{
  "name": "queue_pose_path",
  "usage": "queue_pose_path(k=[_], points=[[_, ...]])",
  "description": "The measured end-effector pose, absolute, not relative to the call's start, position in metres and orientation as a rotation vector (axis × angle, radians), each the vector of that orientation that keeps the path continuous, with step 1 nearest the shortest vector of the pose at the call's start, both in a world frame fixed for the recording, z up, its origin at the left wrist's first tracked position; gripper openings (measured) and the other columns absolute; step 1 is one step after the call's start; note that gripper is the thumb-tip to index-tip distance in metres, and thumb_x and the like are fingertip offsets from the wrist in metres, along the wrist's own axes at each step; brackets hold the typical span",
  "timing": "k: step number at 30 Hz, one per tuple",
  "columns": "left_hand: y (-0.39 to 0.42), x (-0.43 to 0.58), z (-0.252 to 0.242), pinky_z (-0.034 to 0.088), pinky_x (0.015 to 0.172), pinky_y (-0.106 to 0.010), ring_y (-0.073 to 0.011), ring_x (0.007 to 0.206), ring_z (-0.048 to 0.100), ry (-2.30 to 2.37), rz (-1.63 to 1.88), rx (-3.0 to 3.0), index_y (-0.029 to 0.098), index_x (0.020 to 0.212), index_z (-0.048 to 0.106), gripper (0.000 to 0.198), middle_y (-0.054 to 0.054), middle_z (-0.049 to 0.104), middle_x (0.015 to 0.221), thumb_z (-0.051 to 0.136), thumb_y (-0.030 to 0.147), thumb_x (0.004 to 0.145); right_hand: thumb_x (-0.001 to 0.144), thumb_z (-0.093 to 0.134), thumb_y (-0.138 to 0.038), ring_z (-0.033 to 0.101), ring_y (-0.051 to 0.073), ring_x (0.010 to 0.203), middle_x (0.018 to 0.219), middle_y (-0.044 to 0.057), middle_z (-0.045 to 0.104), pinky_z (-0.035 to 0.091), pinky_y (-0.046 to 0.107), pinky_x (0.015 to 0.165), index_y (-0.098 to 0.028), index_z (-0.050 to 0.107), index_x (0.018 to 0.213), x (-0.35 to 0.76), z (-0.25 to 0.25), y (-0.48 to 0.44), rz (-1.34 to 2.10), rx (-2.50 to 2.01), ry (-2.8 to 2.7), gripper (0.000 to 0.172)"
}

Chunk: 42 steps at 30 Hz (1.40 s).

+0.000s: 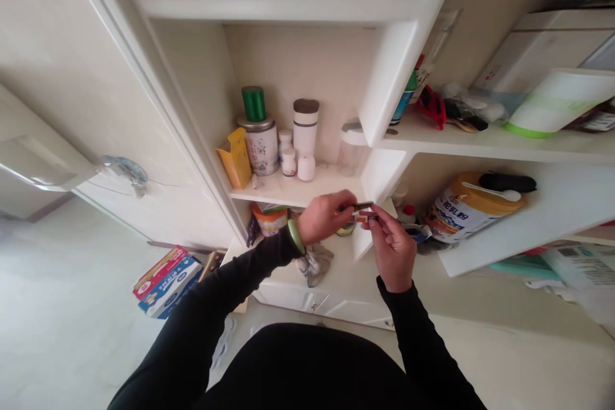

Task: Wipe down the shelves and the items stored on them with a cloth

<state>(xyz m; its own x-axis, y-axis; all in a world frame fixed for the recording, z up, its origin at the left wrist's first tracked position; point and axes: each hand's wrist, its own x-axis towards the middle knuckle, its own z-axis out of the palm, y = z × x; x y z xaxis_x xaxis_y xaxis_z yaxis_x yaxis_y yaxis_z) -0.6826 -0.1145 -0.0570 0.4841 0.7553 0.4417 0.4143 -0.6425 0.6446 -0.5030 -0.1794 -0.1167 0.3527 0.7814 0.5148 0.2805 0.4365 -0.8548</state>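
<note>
My left hand (327, 221), with a pale green bangle (296, 236) at the wrist, is closed with its fingertips on a small, dark, narrow piece (364, 207). Beside it, my right hand (394, 250) pinches a small piece with orange and dark parts (368, 218); its kind is too small to make out. The fingertips of both hands nearly meet in front of the lower shelves. Below my left hand, a crumpled grey cloth (316, 264) lies on the counter.
The middle shelf (331, 186) bears a white tumbler (306, 128), a lidded tin (262, 147) with a green can (254, 104) on it, a yellow box (236, 160) and small white bottles. A large orange-and-white tub (468, 205) lies at right. Boxes (168, 282) stand at lower left.
</note>
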Motion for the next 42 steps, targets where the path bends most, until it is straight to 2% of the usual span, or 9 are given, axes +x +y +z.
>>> queue_pose_path(k=[4,7,11,15,19,23,27,34,42], points=[[-0.140,-0.677,-0.070,0.058,0.088,-0.029,-0.0171,0.090,0.073,0.926,1.086,2.196,0.023,0.110,0.070,0.016,-0.002,0.079,0.102,0.055,0.025,0.104,0.096,0.075,-0.045,0.083,0.021,0.084,0.113,0.009,0.085,0.072,0.037,0.084,-0.023,0.082,0.118,-0.511,-0.108,-0.182,0.502,-1.067,-1.198,0.032],[-0.144,-0.675,-0.078,0.060,0.094,-0.032,-0.0197,0.100,0.074,0.815,1.263,2.180,0.021,0.114,0.071,0.019,-0.006,0.078,0.107,0.055,0.028,0.108,0.093,0.080,-0.044,0.082,0.019,0.080,0.106,0.006,0.085,0.072,0.034,0.079,-0.024,0.081,0.109,-0.516,-0.102,-0.185,0.626,-0.967,-1.134,0.026],[-0.147,-0.672,-0.073,0.061,0.095,-0.032,-0.0189,0.100,0.073,0.674,1.409,2.191,0.019,0.115,0.071,0.019,-0.008,0.075,0.106,0.055,0.028,0.111,0.093,0.083,-0.043,0.081,0.018,0.074,0.094,0.003,0.083,0.071,0.031,0.073,-0.023,0.081,0.103,-0.518,-0.090,-0.192,0.601,-0.886,-1.082,0.022],[-0.147,-0.667,-0.052,0.064,0.092,-0.031,-0.0190,0.107,0.072,0.524,1.523,2.136,0.021,0.134,0.066,0.028,-0.011,0.072,0.124,0.061,0.036,0.110,0.093,0.084,-0.035,0.078,0.016,0.067,0.090,0.002,0.082,0.069,0.030,0.064,-0.023,0.083,0.100,-0.510,-0.059,-0.194,0.336,-0.830,-1.110,0.014],[-0.142,-0.669,-0.037,0.065,0.091,-0.030,-0.0170,0.108,0.070,0.497,1.638,2.017,0.025,0.150,0.054,0.044,-0.015,0.063,0.142,0.064,0.038,0.109,0.090,0.086,-0.026,0.078,0.016,0.066,0.089,0.003,0.081,0.063,0.027,0.056,-0.023,0.086,0.103,-0.481,-0.005,-0.183,-0.234,-0.641,-1.089,0.013],[-0.139,-0.675,-0.041,0.065,0.091,-0.029,-0.0166,0.109,0.068,0.528,1.696,1.998,0.024,0.144,0.059,0.036,-0.014,0.061,0.139,0.063,0.031,0.108,0.094,0.083,-0.025,0.081,0.020,0.081,0.097,0.009,0.083,0.063,0.029,0.063,-0.021,0.085,0.113,-0.444,0.041,-0.158,-0.672,-0.703,-1.288,0.020],[-0.139,-0.680,-0.049,0.066,0.091,-0.028,-0.0162,0.109,0.068,0.541,1.701,2.014,0.024,0.141,0.062,0.035,-0.012,0.062,0.135,0.064,0.024,0.106,0.096,0.081,-0.024,0.080,0.021,0.092,0.097,0.012,0.084,0.065,0.031,0.077,-0.018,0.083,0.109,-0.426,0.058,-0.130,-0.928,-0.824,-1.554,0.015],[-0.136,-0.685,-0.049,0.066,0.089,-0.029,-0.0164,0.107,0.070,0.595,1.697,2.069,0.022,0.134,0.066,0.030,-0.012,0.067,0.130,0.062,0.019,0.105,0.103,0.070,-0.026,0.081,0.020,0.097,0.107,0.011,0.085,0.063,0.031,0.086,-0.017,0.082,0.108,-0.421,0.054,-0.102,-1.012,-0.896,-1.737,0.016],[-0.131,-0.683,-0.054,0.065,0.089,-0.029,-0.0173,0.111,0.071,0.570,1.709,2.090,0.021,0.130,0.069,0.027,-0.012,0.070,0.129,0.062,0.019,0.104,0.106,0.059,-0.025,0.080,0.023,0.103,0.117,0.009,0.085,0.059,0.035,0.084,-0.017,0.083,0.117,-0.423,0.066,-0.108,-0.906,-1.095,-1.901,0.028]])
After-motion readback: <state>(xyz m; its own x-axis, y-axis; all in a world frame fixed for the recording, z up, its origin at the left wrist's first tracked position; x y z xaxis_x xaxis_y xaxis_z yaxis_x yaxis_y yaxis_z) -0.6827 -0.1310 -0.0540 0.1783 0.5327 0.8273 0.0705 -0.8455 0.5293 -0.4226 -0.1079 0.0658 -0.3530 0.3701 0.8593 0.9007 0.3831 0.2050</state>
